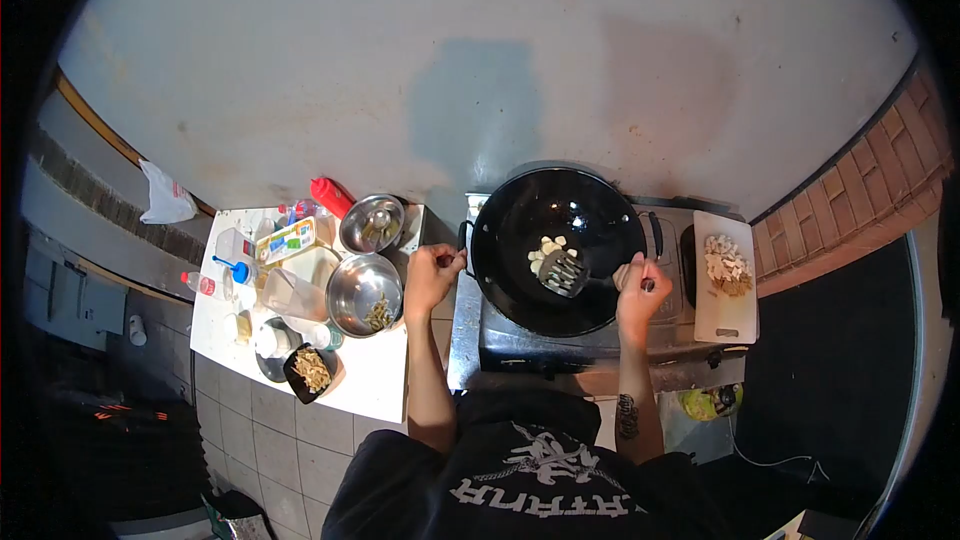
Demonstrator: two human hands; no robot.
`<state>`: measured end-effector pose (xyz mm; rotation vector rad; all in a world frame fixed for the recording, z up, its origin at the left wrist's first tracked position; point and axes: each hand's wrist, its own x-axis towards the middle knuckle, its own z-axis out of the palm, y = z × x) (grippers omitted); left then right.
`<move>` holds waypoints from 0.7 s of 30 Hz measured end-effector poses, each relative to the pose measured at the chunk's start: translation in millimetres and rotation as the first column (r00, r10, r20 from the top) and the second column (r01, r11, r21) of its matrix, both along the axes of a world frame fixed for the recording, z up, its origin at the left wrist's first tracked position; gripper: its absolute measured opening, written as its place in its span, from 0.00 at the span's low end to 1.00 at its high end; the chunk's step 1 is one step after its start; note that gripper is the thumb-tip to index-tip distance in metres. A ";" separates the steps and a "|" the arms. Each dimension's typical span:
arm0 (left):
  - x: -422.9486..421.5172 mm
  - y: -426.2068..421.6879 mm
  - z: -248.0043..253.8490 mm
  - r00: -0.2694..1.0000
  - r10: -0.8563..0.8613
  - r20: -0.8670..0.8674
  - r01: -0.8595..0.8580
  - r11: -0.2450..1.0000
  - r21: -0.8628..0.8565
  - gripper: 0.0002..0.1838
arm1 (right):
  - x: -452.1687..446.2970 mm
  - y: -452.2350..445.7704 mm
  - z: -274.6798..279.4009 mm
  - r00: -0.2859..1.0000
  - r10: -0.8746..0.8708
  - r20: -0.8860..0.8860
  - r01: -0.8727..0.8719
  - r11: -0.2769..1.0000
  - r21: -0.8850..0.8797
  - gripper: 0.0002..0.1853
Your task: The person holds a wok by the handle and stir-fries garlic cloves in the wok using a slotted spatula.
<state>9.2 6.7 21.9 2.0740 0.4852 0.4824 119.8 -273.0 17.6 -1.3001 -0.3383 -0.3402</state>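
A black wok [550,202] sits on the stove, with pale white chunks [543,252] gathered near its middle. My right hand [640,298] is wrapped round the handle of a slotted turner [562,276], whose head rests among the chunks. On the other side, my left hand [432,275] is closed at the wok's left handle [464,236], its fingertips pinched on it. Part of that handle is hidden by the fingers.
On the left table [380,375] stand steel bowls [350,280], a red squeeze bottle [331,197], several containers and a black dish [309,373] of shredded food. A cutting board [726,322] with chopped food lies right of the stove [500,345]. A wall rises behind.
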 end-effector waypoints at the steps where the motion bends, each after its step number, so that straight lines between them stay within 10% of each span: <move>1: 0.1 0.7 -0.6 1.000 0.001 0.000 -0.001 1.000 0.001 0.12 | -0.9 1.3 -1.8 1.000 0.005 -0.002 -0.005 1.000 0.017 0.23; 21: -0.6 1.2 0.5 1.000 -0.021 0.004 0.021 0.999 0.037 0.12 | 16.3 23.2 10.0 0.990 -0.065 -0.125 0.083 0.987 0.141 0.23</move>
